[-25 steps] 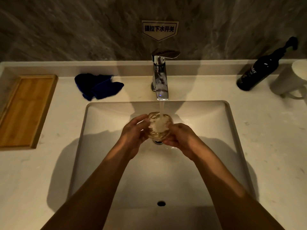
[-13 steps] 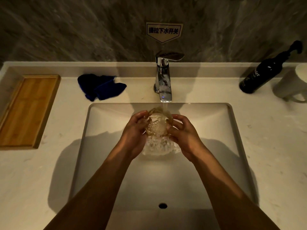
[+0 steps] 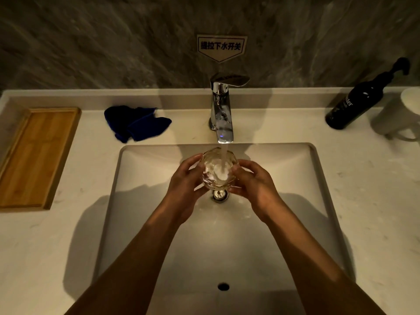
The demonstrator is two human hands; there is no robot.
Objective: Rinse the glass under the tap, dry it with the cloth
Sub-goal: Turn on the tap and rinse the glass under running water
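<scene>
A clear faceted glass (image 3: 211,172) is held mouth-up over the white sink (image 3: 141,201), right under the chrome tap (image 3: 221,114). Water runs from the spout straight into the glass. My left hand (image 3: 185,187) grips its left side and my right hand (image 3: 255,185) grips its right side, fingers curled round the wall. The dark blue cloth (image 3: 136,123) lies crumpled on the counter, left of the tap and behind the sink.
A wooden tray (image 3: 36,155) lies at the far left of the counter. A black pump bottle (image 3: 361,98) and a white mug (image 3: 400,117) stand at the back right. The drain (image 3: 220,196) sits just below the glass.
The glass has turned from tipped, spilling water toward the drain, to mouth-up under the stream. Both hands have kept their grip on it.
</scene>
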